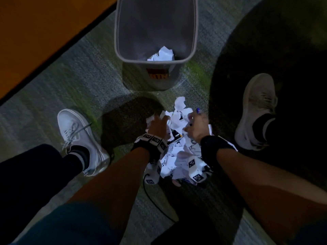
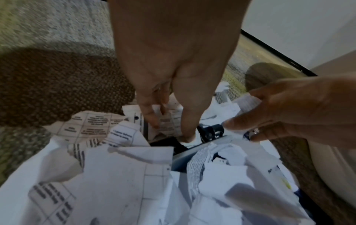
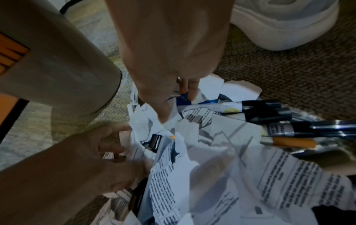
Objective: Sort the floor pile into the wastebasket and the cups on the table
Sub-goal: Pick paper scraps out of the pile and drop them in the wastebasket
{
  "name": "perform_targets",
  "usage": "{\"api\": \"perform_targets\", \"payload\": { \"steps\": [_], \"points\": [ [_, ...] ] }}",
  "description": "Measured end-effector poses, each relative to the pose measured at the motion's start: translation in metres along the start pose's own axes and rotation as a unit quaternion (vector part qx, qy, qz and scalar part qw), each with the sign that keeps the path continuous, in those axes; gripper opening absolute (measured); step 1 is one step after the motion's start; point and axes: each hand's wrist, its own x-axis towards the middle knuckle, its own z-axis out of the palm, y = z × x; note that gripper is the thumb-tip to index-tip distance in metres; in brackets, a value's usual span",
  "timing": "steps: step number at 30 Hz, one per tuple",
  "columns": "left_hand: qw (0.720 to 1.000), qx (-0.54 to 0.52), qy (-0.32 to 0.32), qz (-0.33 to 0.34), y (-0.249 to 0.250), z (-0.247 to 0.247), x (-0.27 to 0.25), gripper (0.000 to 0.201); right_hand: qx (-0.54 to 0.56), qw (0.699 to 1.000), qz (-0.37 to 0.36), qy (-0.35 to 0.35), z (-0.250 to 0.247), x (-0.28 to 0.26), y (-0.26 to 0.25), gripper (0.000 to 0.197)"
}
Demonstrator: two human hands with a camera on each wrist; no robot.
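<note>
- Heap of torn and crumpled white printed paper scraps [image 1: 178, 156], mixed with pens, lying on the grey-green woven carpet [image 1: 79, 82] between two feet, just in front of the wastebasket.
- Among the scraps in the right wrist view: dark-capped markers with white labelled barrels [image 3: 240, 106], a dark pen with a shiny barrel [image 3: 318, 127] and an orange-barrelled pen [image 3: 289, 143], lying side by side at the heap's right edge.
- Left hand [image 1: 157, 124] down in the heap's far left part, fingers [image 2: 150, 118] curled around a printed scrap; a small black clip-like piece [image 2: 210, 131] just beside the fingertips.
- Right hand [image 1: 196, 126] down in the heap's far right part, fingers [image 3: 161, 109] bent into the paper and pinching a white scrap; a blue pen tip [image 1: 198, 110] poking up beside them.
- Grey plastic wastebasket with rounded corners and an orange label [image 1: 123, 55], upright on the carpet beyond the heap, a few crumpled white scraps [image 1: 161, 54] at its bottom.
- White lace-up sneaker [image 1: 77, 137] left of the heap, pale sneaker [image 1: 256, 110] to the right, in shadow.
- Black wristbands with square markers [image 1: 154, 140] on both wrists.
- Orange-brown surface with a dark edge [image 1: 44, 32] at upper left.
</note>
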Motion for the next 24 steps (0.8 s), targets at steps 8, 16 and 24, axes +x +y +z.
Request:
{"api": "perform_targets", "payload": {
  "steps": [8, 16, 24],
  "points": [
    [0.986, -0.157, 0.055, 0.001, -0.001, -0.017, -0.025, 0.022, 0.084, 0.996, -0.003, 0.03, -0.02, -0.023, -0.004, 0.01],
    [0.938, -0.286, 0.177, -0.083, -0.042, 0.004, -0.081, 0.012, 0.085, 0.996, 0.031, -0.021, -0.016, -0.073, 0.011, 0.024],
    [0.938, -0.244, 0.004, -0.246, -0.063, 0.062, -0.093, 0.117, -0.107, 0.988, -0.015, -0.108, 0.026, -0.106, 0.006, 0.093]
  ]
}}
